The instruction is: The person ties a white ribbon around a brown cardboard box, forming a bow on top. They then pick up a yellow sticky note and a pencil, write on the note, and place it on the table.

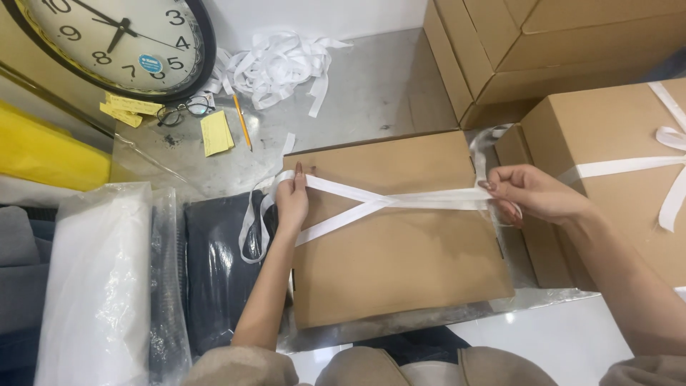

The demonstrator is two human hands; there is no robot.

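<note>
Hiding ribbon (379, 204) ends: left hand (291, 204), right hand (532, 194).

Single head-worn camera looking steeply down, sitting close over work surface. Forearms entering from bottom edge, left hand (291, 204) and right hand (525, 194) landing mid-frame. View facing forward toward wall, taking in clock (118, 43) at top left and stacked cardboard boxes (543, 50) at top right. No second view overlapping.
</note>
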